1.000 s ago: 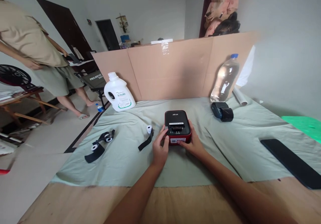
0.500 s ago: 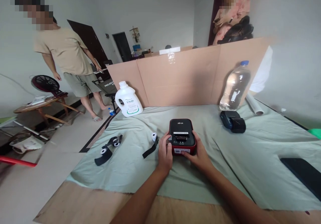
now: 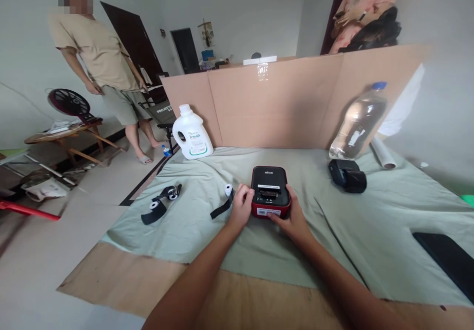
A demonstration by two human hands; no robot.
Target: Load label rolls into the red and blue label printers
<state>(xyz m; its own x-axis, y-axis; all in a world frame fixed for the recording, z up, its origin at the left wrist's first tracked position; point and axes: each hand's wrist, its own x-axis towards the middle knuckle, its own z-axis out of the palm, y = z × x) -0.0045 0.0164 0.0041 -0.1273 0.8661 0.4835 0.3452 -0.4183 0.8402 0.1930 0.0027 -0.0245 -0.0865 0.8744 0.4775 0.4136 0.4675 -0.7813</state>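
Observation:
A small black label printer (image 3: 270, 178) with a red lower body rests on the green cloth in front of me. White stickers are on its top and front face. My right hand (image 3: 296, 220) wraps its right side, the thumb on the front sticker. At the left edge of the printer is my left hand (image 3: 242, 205), fingers curled and fingertips against the side. Just left of that hand lies a small paper roll (image 3: 228, 189) with a black strip unrolled. Farther left are more rolls with black strips (image 3: 154, 211).
A white jug (image 3: 193, 133) and a large clear bottle (image 3: 357, 122) stand before a cardboard screen (image 3: 274, 108). A second black device (image 3: 347, 175) sits at right, near a white tube (image 3: 383, 155). A black flat object (image 3: 444, 261) lies far right. A person (image 3: 94, 58) stands at left.
My left hand has shifted from lying along the printer's side to curled fingers at its left edge. My right hand keeps its grip. The view has tilted slightly.

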